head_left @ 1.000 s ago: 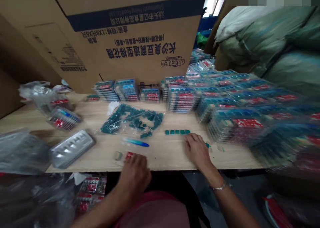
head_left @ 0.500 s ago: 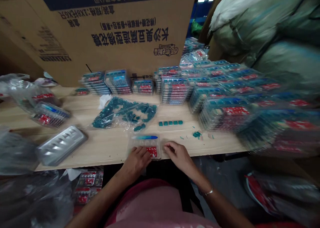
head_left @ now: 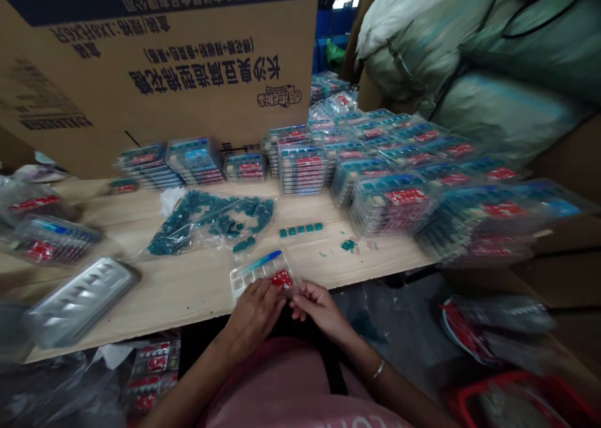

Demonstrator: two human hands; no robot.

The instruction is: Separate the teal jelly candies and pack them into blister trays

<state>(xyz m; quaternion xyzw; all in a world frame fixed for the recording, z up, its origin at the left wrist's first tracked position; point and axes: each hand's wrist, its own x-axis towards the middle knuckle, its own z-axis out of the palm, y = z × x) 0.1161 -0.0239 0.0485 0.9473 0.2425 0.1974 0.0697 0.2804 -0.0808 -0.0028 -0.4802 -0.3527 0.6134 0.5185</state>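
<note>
My left hand (head_left: 251, 320) grips the front edge of a clear plastic blister tray (head_left: 248, 279), which has a red label (head_left: 282, 280) at its right corner. My right hand (head_left: 319, 308) pinches that same corner with its fingertips. A blue-and-clear stick (head_left: 261, 261) lies across the tray's far side. Just beyond the tray is a short row of small teal pieces (head_left: 300, 229). To its left lies a clear bag of teal pieces (head_left: 211, 220). My fingers hide the tray's near part.
Stacks of packaged blister trays (head_left: 389, 199) cover the right of the wooden table (head_left: 188, 296). A silver tray (head_left: 82, 303) and plastic bags lie at the left. A cardboard box (head_left: 164, 71) stands behind, with green sacks (head_left: 507, 65) at right and a red basket (head_left: 516, 400) on the floor.
The tray has come toward me and now tilts at the table's front edge. My hands have drawn closer together. The whole view has shifted as my head turned.
</note>
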